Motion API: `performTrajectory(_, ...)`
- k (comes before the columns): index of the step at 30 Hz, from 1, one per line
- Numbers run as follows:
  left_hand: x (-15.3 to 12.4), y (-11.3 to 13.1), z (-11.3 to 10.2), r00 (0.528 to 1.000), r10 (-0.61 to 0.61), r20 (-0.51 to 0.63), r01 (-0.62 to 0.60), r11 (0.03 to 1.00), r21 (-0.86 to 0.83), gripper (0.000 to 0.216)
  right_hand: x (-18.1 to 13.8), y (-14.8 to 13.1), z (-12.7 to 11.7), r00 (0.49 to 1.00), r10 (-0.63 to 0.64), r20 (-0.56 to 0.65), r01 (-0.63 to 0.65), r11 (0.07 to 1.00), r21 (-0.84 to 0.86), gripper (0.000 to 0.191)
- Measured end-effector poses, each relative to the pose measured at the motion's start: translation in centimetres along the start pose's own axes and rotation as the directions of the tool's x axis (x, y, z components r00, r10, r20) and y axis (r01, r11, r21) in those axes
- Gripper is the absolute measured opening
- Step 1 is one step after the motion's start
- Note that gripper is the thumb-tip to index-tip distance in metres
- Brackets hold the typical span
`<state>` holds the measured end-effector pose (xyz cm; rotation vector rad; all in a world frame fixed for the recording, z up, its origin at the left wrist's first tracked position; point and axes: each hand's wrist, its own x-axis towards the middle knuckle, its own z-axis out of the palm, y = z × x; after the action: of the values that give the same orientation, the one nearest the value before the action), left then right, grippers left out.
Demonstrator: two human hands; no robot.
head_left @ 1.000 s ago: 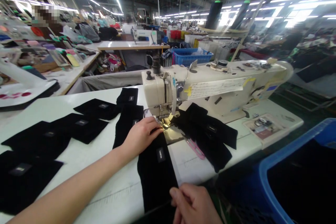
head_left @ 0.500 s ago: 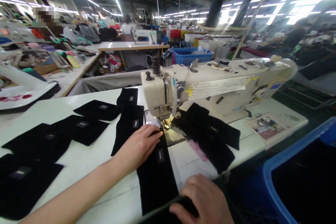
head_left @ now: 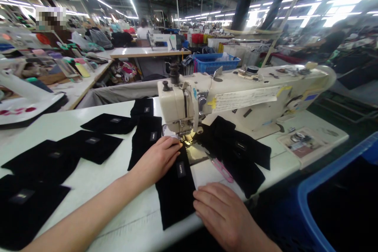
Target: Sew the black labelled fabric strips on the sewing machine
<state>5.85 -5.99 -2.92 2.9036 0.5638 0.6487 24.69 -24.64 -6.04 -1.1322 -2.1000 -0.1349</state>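
My left hand (head_left: 161, 158) is on a black fabric strip (head_left: 178, 193), right beside the needle area. Its fingers are bent and pressed together at the cloth; the thumb is hidden. A small dark label (head_left: 181, 169) with pale lettering lies on this strip. The strip's upper end is at the presser foot (head_left: 186, 139) of the sewing machine (head_left: 236, 98). Near the table's front edge, my right hand (head_left: 221, 212) lies flat, fingers extended, fingertips at the strip's right edge. Pink-handled scissors (head_left: 223, 170) rest between the machine and my right hand, partly beside black pieces (head_left: 245, 149).
Several labelled black pieces (head_left: 91, 145) lie spread over the left side of the white table (head_left: 124, 212). A blue basket (head_left: 304, 201) with dark contents stands at lower right. Thread cones (head_left: 240, 13) stand behind the machine. Another blue basket (head_left: 217, 65) sits farther back.
My right hand, earlier curled on dark cloth at the table's front edge, has moved up slightly and flattened beside the strip. The strip's lower end now shows. My left hand has hardly moved.
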Motion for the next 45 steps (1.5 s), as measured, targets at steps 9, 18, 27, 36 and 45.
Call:
performTrajectory(9, 0.0, 0.0, 0.0, 1.000, 0.000, -0.007, 0.000, 1.000, -0.013, 0.031, -0.1, 0.1, 0.1, 1.000, -0.001, -0.009, 0.001, 1.000, -0.005, 0.025)
performTrajectory(18, 0.0, -0.2, 0.0, 1.000, 0.008, 0.002, -0.008, 1.000, -0.012, 0.031, 0.3, 0.0, -0.3, 0.999, 0.035, 0.008, -0.035, 0.999, 0.022, 0.023)
performTrajectory(27, -0.2, -0.4, -0.2, 0.999, 0.017, 0.039, -0.019, 0.998, 0.054, 0.032, 0.3, -0.3, -0.6, 1.000, 0.030, 0.003, -0.030, 0.999, 0.013, 0.024)
performTrajectory(36, -0.6, -0.6, -0.3, 0.997, 0.056, 0.058, -0.061, 0.993, 0.102, 0.034, 0.0, -0.2, -0.6, 1.000, 0.010, -0.028, -0.010, 1.000, -0.015, 0.023)
performTrajectory(45, -0.6, -1.2, -0.1, 0.997, 0.055, 0.059, -0.062, 0.989, 0.131, 0.036, 0.1, -0.1, -0.3, 0.998, 0.056, 0.010, -0.056, 0.998, 0.029, 0.022)
